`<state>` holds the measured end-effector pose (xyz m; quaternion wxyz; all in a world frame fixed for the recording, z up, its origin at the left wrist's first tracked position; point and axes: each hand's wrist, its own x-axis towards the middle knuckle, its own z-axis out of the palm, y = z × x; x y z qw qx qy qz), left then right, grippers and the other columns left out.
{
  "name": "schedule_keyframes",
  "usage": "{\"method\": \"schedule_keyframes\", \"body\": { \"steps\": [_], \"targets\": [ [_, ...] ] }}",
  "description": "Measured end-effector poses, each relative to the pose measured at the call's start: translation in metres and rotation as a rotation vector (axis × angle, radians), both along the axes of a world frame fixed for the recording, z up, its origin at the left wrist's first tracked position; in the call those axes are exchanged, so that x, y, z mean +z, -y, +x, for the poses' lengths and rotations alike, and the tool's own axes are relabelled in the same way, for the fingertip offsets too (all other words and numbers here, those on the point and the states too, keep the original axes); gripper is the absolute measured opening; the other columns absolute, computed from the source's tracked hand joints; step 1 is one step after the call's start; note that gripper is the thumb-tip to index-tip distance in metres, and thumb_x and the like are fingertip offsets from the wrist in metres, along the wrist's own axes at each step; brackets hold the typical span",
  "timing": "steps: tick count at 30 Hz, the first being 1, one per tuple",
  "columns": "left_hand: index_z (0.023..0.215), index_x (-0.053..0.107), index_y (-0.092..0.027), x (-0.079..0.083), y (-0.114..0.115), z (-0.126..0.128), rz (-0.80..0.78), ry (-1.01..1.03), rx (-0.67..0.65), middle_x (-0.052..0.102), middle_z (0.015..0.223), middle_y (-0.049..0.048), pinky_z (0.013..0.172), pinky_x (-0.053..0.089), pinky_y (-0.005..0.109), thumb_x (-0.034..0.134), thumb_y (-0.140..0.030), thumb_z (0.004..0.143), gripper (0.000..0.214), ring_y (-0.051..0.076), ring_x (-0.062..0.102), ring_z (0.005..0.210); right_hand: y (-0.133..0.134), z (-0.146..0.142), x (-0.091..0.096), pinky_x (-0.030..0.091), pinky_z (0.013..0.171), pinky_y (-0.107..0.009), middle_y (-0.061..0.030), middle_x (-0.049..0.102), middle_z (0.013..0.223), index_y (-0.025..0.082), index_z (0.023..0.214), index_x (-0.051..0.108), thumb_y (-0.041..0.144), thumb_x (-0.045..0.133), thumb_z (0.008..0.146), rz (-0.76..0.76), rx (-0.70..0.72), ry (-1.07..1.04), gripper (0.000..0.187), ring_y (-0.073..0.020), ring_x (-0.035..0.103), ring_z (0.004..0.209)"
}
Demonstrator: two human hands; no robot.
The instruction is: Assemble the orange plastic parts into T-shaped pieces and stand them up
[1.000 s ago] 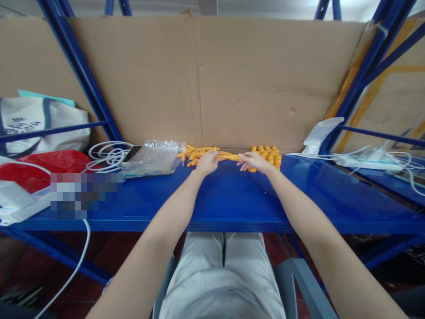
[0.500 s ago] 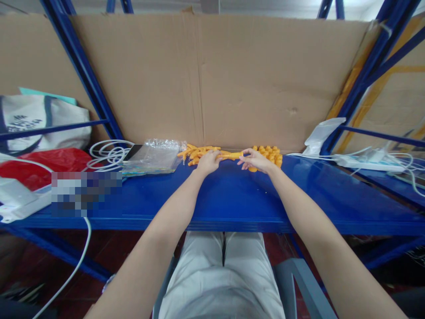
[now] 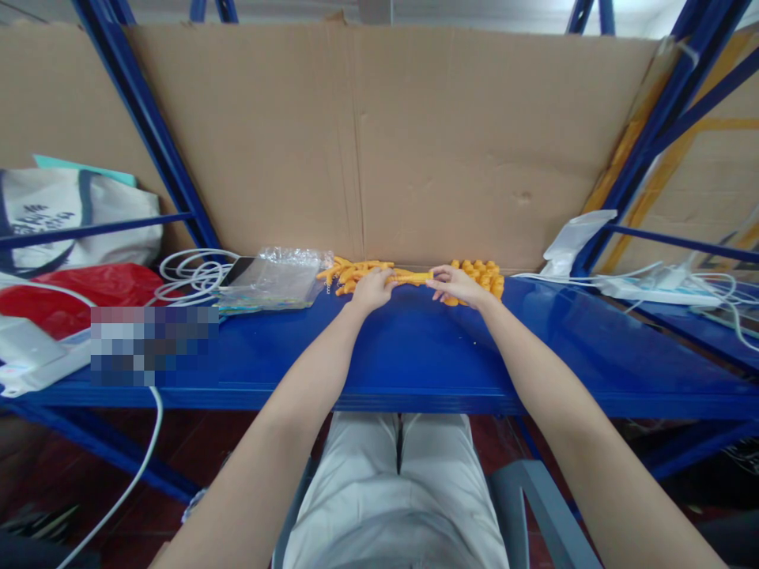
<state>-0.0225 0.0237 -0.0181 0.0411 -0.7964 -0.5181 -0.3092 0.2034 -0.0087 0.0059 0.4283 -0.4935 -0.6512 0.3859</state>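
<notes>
Near the back of the blue table, my left hand [image 3: 371, 291] is closed around the left end of a slim orange stick-like piece [image 3: 412, 277]. At its right end, my right hand [image 3: 455, 285] pinches it between thumb and fingers. Just behind and left of my left hand lies a loose heap of orange elongated pieces [image 3: 349, 273]. Behind my right hand, several short, rounded orange pieces [image 3: 487, 274] sit close together; the hand hides part of them. The exact kind of these pieces is too small to make out.
A tall cardboard panel [image 3: 415, 142] closes off the back of the blue table [image 3: 409, 356]. Left of the heap are a clear plastic bag [image 3: 285, 280], a coiled white cable [image 3: 193, 276] and a red bag [image 3: 88, 292]. White cables and a power strip [image 3: 658, 288] lie at right.
My right hand's fingers have drawn in slightly around the right end of the orange piece. My left hand has stayed put.
</notes>
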Motion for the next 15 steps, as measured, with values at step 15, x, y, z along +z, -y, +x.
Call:
{"method": "schedule_keyframes", "body": {
  "steps": [15],
  "targets": [
    [0.113, 0.069, -0.019, -0.004, -0.007, 0.001, 0.114, -0.018, -0.071, 0.072, 0.118, 0.0098, 0.106, 0.049, 0.040, 0.059, -0.026, 0.093, 0.024, 0.025, 0.065, 0.114, 0.008, -0.002, 0.003, 0.046, 0.044, -0.021, -0.0084, 0.066, 0.057, 0.018, 0.067, 0.057, 0.070, 0.053, 0.091, -0.049, -0.006, 0.060, 0.057, -0.0110, 0.058, 0.045]
  ]
}}
